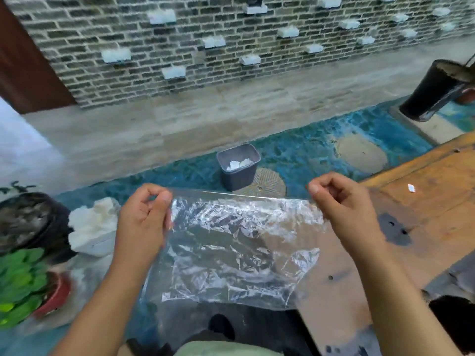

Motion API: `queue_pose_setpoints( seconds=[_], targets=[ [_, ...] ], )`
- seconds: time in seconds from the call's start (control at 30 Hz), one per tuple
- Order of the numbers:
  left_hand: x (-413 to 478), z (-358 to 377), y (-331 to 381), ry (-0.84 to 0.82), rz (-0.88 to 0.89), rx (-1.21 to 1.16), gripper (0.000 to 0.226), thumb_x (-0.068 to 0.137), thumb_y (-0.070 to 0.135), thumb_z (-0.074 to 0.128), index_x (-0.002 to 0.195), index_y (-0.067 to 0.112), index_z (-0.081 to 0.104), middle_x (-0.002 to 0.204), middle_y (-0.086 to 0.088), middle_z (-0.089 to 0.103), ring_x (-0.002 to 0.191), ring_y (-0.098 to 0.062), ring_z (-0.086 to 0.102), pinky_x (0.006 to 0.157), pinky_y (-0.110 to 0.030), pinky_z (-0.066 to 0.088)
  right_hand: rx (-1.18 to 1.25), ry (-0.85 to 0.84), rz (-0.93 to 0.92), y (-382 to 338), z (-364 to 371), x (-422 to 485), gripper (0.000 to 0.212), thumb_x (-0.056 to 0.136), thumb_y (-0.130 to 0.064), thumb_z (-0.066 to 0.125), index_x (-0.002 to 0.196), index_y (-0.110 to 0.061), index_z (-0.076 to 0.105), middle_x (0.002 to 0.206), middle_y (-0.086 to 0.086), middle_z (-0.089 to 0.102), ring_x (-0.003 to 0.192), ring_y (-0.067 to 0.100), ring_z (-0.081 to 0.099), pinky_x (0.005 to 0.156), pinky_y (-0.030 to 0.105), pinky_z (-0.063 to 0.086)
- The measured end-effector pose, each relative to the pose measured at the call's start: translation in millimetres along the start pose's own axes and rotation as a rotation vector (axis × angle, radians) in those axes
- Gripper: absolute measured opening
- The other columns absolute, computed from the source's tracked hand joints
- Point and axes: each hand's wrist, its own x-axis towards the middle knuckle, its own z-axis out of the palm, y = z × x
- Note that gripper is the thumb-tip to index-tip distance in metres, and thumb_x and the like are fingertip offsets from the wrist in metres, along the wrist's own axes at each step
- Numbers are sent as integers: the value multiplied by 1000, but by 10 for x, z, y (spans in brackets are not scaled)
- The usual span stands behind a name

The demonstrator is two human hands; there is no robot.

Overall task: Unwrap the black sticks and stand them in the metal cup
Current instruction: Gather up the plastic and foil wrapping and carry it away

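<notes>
A crinkled sheet of clear plastic wrap (239,247) hangs stretched flat in front of me. My left hand (144,217) pinches its upper left corner and my right hand (344,204) pinches its upper right corner. Both hands are held up at the same height, about a sheet's width apart. No black sticks and no metal cup show in this view.
A grey bin (237,167) with white scraps stands on the blue floor ahead. A wooden table (424,201) lies to the right. At the left are a white rock (95,224), a dark pot (28,222) and a green plant (20,281). Another black pot (434,91) stands far right.
</notes>
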Motion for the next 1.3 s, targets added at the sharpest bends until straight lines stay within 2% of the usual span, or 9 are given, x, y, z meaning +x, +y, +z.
queue_pose_setpoints(
  seconds=[0.2, 0.37, 0.5, 0.7, 0.87, 0.97, 1.1, 1.2, 1.3],
  targets=[
    [336, -308, -126, 82, -107, -145, 24, 99, 24, 52, 75, 24, 56, 45, 6, 46, 30, -10, 30, 38, -17, 25, 541, -10, 583, 64, 694, 182, 68, 85, -73, 51, 117, -16, 72, 123, 16, 71, 115, 35, 67, 92, 47, 56],
    [504, -467, -197, 167, -92, -157, 19, 100, 21, 53, 82, 19, 57, 46, 5, 49, 36, -13, 33, 39, -22, 31, 706, -129, 655, 26, 1005, 353, 52, 98, -63, 30, 98, -25, 65, 74, -3, 79, 62, 10, 75, 57, 33, 61],
    [710, -499, -273, 249, -129, -93, 20, 100, 22, 52, 91, 6, 59, 50, 0, 48, 37, -9, 34, 37, -19, 29, 740, -400, 659, 163, 1085, 570, 90, 81, -84, 37, 144, -20, 52, 142, 8, 61, 126, 27, 62, 91, 48, 58],
    [1283, -418, -447, 321, -107, 72, 24, 100, 22, 52, 81, 8, 55, 51, -5, 48, 36, -9, 34, 36, -22, 29, 449, -468, 599, 478, 1292, 1098, 97, 68, -63, 78, 145, -15, 46, 143, 8, 57, 124, 27, 59, 105, 48, 47],
    [2102, -183, -520, 339, -74, 194, 26, 100, 26, 53, 82, 8, 55, 50, -1, 46, 37, -5, 35, 46, -28, 33, 328, -398, 502, 728, 1586, 1837, 65, 83, -27, 75, 141, -15, 49, 105, -6, 68, 82, 0, 67, 71, 20, 48],
    [2675, -31, -514, 282, -115, 185, 28, 98, 36, 54, 88, 10, 62, 58, -4, 55, 45, -10, 46, 46, -29, 39, 397, -287, 540, 853, 1686, 2371, 74, 82, -26, 77, 145, -8, 44, 124, -1, 61, 102, 12, 64, 89, 29, 46],
    [3283, 145, -564, 110, -459, 19, 66, 73, 79, 57, 112, 27, 66, 107, 1, 70, 99, -19, 62, 92, -41, 47, 490, -197, 531, 1009, 1692, 2958, 74, 81, -25, 81, 143, -4, 45, 77, -5, 66, 75, 2, 63, 87, 30, 47],
    [3553, 403, -576, -59, -616, -174, 54, 79, 51, 63, 119, 14, 63, 116, 5, 65, 117, -13, 53, 103, -33, 32, 465, -144, 554, 1159, 1685, 3299, 69, 91, -10, 69, 149, 1, 35, 55, -16, 61, 66, -1, 60, 86, 29, 46],
    [3719, 546, -664, -121, -649, -215, 31, 84, 26, 67, 112, 12, 65, 114, 1, 68, 116, -15, 54, 95, -29, 39, 487, -101, 562, 1176, 1660, 3546, 76, 91, -13, 69, 154, -2, 27, 98, 2, 68, 88, 7, 60, 83, 25, 48]
  ],
)
